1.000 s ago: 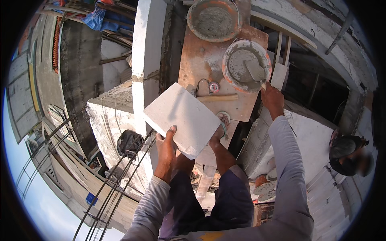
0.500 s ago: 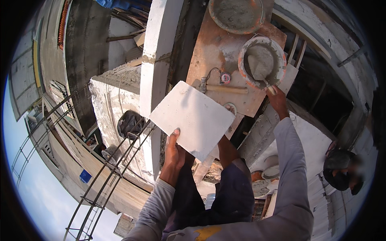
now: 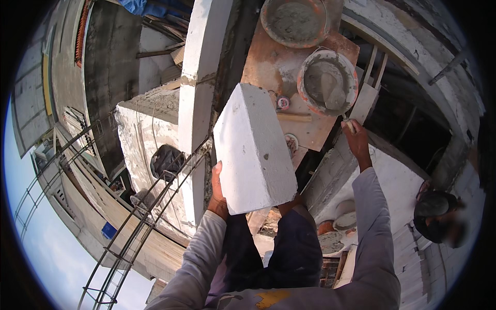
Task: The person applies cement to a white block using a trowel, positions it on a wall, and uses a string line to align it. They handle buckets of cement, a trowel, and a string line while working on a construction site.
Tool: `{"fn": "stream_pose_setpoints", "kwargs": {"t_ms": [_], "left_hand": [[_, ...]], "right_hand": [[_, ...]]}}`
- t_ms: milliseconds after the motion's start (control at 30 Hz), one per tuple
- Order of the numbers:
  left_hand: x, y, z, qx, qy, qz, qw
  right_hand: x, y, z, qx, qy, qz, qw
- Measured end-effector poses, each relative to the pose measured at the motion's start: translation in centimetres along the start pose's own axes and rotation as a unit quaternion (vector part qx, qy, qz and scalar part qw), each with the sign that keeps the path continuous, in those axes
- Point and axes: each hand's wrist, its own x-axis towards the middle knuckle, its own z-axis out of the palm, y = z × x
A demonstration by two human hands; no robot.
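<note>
Left fingers [image 3: 216, 174] holding 1 white block [image 3: 254, 152], right fingers [image 3: 353, 131] grasping 1 trowel [image 3: 336, 97], dipped in mortar bucket [image 3: 303, 88]

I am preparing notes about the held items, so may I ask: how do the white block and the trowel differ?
The white block is thick and box-shaped, while the trowel has a flat blade and narrow handle. The block is mostly white; the trowel's blade looks grey. The block is in the left hand, the trowel in the right hand. Both are held.
</note>
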Motion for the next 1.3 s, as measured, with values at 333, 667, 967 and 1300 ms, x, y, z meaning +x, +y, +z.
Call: {"fn": "stream_pose_setpoints", "kwargs": {"t_ms": [333, 667, 967, 1300], "left_hand": [[-0.5, 1.7, 7.1, 0.012, -0.025, -0.045, 0.999], [-7.2, 3.9, 4.4, 0.028, -0.001, 0.020, 0.999], [-9.7, 2.2, -0.1, -0.013, 0.027, 0.010, 1.000], [-4.8, 1.9, -4.1, -0.019, -0.040, -0.041, 0.998]], "right_hand": [[-2.2, -1.1, -2.5, 0.019, 0.016, -0.011, 1.000], [-4.2, -3.7, -2.6, 0.011, 0.049, -0.028, 0.998], [-1.9, -11.7, 3.0, 0.076, -0.006, -0.038, 0.996], [0.6, -23.5, 7.2, 0.193, -0.051, -0.056, 0.978]]}}
